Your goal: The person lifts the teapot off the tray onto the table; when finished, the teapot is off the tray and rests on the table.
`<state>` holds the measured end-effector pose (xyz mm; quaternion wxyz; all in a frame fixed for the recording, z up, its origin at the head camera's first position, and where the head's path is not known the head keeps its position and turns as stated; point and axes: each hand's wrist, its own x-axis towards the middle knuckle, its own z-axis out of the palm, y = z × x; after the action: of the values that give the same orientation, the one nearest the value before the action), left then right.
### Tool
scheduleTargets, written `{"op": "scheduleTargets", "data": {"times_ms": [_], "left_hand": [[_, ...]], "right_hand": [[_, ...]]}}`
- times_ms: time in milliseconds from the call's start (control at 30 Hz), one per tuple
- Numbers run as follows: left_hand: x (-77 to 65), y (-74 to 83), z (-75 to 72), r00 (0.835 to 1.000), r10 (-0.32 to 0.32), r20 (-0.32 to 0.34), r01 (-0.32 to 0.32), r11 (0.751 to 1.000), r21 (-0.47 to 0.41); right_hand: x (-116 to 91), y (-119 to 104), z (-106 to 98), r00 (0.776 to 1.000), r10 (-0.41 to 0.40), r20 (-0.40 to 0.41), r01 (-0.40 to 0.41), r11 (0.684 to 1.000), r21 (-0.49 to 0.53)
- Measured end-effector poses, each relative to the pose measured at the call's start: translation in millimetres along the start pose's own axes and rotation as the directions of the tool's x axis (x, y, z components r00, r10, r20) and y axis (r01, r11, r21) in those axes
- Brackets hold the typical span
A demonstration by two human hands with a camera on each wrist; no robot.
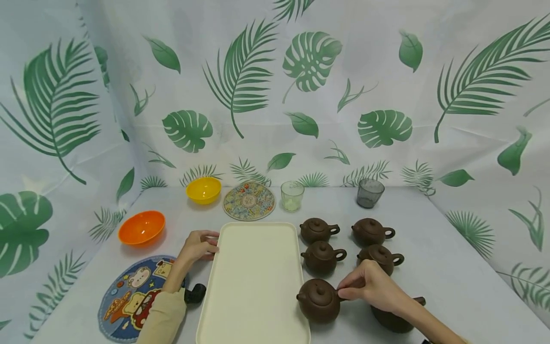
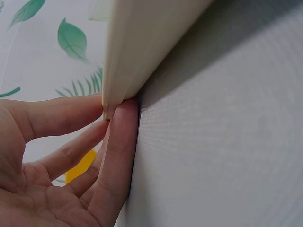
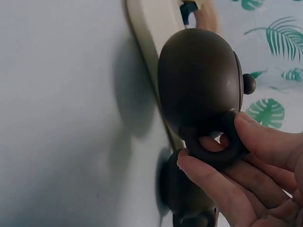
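My right hand (image 1: 375, 286) pinches the loop handle of a dark brown teapot (image 1: 319, 300) between thumb and fingers. In the right wrist view this teapot (image 3: 201, 78) is off the table, its shadow apart from it, beside the tray's right edge. My left hand (image 1: 199, 246) is at the left edge of a cream rectangular tray (image 1: 258, 277). The left wrist view shows its thumb and a finger pinching the tray's rim (image 2: 118, 61). Several more brown teapots stand right of the tray, among them one teapot (image 1: 322, 258) just behind the held one. My right forearm partly hides another teapot (image 1: 393, 319).
An orange bowl (image 1: 142, 229) and a yellow bowl (image 1: 204, 190) stand at the back left. Near the wall are a patterned round mat (image 1: 249, 201), a clear glass (image 1: 292, 196) and a grey glass (image 1: 370, 193). A blue cartoon mat (image 1: 116, 296) lies under my left forearm.
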<state>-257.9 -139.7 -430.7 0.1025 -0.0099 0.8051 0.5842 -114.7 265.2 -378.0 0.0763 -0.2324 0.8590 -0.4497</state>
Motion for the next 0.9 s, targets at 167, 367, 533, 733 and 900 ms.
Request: {"op": "scheduleTargets", "data": {"times_ms": [167,367,533,733,900], "left_hand": [[1.1,-1.8,1.0,1.0,-0.019,-0.017,0.019,1.0,0.018],[2.7,-3.7,1.5,1.0,-0.024,-0.017,0.024,0.999,0.029],[4.4,-3.6,1.2,0.999,-0.035,-0.031,0.036,0.999,0.038],[3.0,-2.8,1.9,0.998,-0.05,-0.038,0.052,0.998,0.04],[2.1,-3.1,1.6,0.999,-0.046,-0.029,0.047,0.998,0.041]], "right_hand": [[-5.7,4.1,-3.6,1.0,0.024,0.001,-0.024,0.999,-0.026],[-9.2,7.0,-5.3,0.998,0.055,0.002,-0.055,0.997,-0.059],[-8.0,12.0,-6.4,0.999,0.024,0.032,-0.021,0.997,-0.076],[-4.8,13.3,-7.3,0.997,0.044,0.063,-0.038,0.994,-0.105],[-3.7,13.7,-6.8,0.995,0.065,0.07,-0.057,0.992,-0.111]]}}
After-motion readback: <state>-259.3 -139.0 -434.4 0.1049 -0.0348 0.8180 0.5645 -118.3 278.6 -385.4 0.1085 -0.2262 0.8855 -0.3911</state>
